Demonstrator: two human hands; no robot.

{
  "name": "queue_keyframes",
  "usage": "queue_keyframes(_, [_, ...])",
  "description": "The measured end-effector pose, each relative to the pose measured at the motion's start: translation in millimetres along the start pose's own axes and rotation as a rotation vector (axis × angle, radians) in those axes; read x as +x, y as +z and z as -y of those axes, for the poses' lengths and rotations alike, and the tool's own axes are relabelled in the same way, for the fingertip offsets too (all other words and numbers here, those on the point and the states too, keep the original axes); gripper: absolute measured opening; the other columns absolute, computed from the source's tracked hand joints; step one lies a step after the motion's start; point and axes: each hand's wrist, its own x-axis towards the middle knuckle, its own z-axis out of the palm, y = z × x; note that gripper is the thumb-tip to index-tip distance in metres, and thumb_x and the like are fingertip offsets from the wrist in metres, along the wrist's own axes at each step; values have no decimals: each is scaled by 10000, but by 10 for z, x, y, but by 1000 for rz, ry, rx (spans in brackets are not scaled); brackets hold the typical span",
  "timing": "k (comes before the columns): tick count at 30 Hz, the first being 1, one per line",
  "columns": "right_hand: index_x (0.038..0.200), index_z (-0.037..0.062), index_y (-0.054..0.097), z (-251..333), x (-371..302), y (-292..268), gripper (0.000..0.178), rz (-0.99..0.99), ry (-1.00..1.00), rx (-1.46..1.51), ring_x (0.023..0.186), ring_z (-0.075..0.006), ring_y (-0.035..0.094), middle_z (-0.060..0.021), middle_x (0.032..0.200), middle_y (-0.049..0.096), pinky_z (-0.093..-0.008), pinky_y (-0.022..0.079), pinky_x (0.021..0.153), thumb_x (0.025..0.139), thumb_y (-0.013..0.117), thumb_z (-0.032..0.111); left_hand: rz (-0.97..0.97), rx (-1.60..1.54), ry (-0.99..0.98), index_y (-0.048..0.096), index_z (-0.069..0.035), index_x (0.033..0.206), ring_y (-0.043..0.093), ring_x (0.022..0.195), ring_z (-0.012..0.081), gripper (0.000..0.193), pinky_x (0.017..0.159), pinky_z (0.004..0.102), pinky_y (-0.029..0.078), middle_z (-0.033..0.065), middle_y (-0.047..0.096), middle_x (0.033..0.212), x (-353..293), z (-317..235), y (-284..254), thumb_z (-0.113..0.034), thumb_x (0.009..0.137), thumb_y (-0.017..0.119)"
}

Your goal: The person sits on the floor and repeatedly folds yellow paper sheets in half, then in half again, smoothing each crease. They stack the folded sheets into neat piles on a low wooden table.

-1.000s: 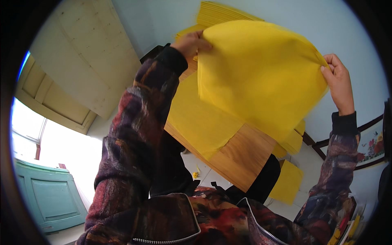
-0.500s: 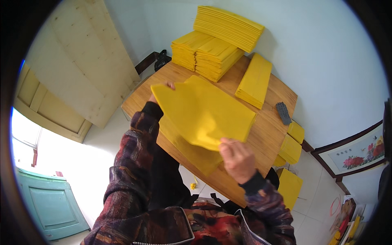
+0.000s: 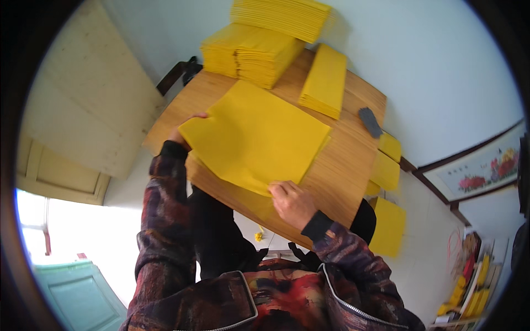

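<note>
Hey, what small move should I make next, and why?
Perhaps ease the left corner of the yellow sheet down toward the table: your left hand seems to hold it raised, while your right hand pinches the near edge.

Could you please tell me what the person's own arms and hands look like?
Both sleeves are mottled dark purple, brown and muted red, ending in plain black cuffs. The right hand is bare; the left hand, partly hidden, also looks bare.
</note>
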Motion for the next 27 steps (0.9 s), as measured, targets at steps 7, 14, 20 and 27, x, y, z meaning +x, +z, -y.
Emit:
queue_keyframes(7, [901,48,528,1,-16,49,146,-44,27,-41,823,-277,611,-104,866,615,-358,511,699,771,593,49,40,947,53,534,-26,1216,472,1176,166,360,1003,301,367,62,543,1223,-112,-364,102,-192,897,523])
queue_keyframes(14, [970,29,555,-24,-33,36,246,-102,145,31,891,-321,600,-124,953,623,-395,494,771,755,667,74,98,1418,-132,615,-68,1115,533,1036,146,432,920,246,424,42,590,1117,-11,-492,328,76,724,499])
queue_keyframes(20, [1110,-4,503,-89,-218,4,412,-235,343,126,1016,-364,540,-178,1127,538,-414,451,871,757,693,93,73,1396,-143,623,-65,1140,561,955,129,462,861,215,443,36,613,1065,62,-500,314,74,726,469])
queue_keyframes(27, [1394,44,281,-20,-547,-198,666,-176,905,1019,983,-215,578,-185,1173,513,-310,497,790,908,590,378,27,1024,-194,617,-77,1169,569,734,85,426,636,208,486,14,638,908,-33,-483,414,8,768,503])
